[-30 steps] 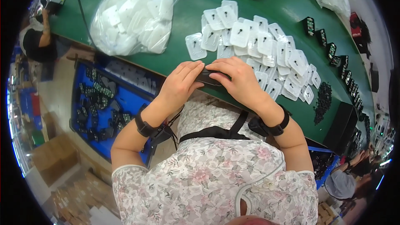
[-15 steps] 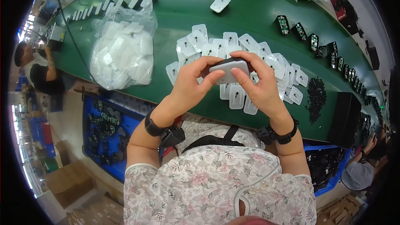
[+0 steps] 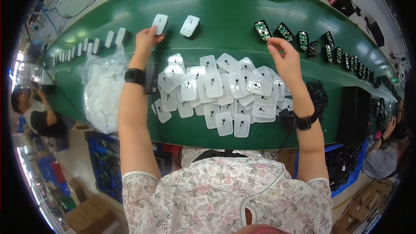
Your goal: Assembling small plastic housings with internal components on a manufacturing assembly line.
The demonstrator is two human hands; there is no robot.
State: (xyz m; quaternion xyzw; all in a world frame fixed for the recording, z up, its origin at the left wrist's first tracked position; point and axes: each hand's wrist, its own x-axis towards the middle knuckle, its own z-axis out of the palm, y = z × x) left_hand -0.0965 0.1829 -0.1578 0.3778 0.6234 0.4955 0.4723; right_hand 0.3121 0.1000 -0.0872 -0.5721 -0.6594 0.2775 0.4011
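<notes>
Both arms are now stretching out over the green desk (image 3: pixel 225 17), where half a second ago they were huddling together close to the body over one small white piece. That piece has travelled: the left hand (image 3: pixel 146 40) is reaching to the upper left of the frame, its fingers (image 3: pixel 152 30) loosely curled and touching the lower edge of a white rounded case (image 3: pixel 160 23) lying on the desk, the grip looking light rather than clamped. A second white case (image 3: pixel 190 25) is sitting just beside it, to the right. So one finished piece is being parked, by the look of it.

The right hand (image 3: pixel 284 58) is hovering right of centre, fingers half open and holding nothing, close to a row of small dark circuit boards (image 3: pixel 303 40) with green faces curving away toward the upper right.

Between the arms, a heap of clear blister shells (image 3: pixel 216 91) is spreading out, glossy, thin and overlapping, each with a small dark part inside. At left a crinkly clear plastic bag (image 3: pixel 102 91) is bulging with more white pieces. A pile of small black parts (image 3: pixel 318 97) is lying right of the heap.
</notes>
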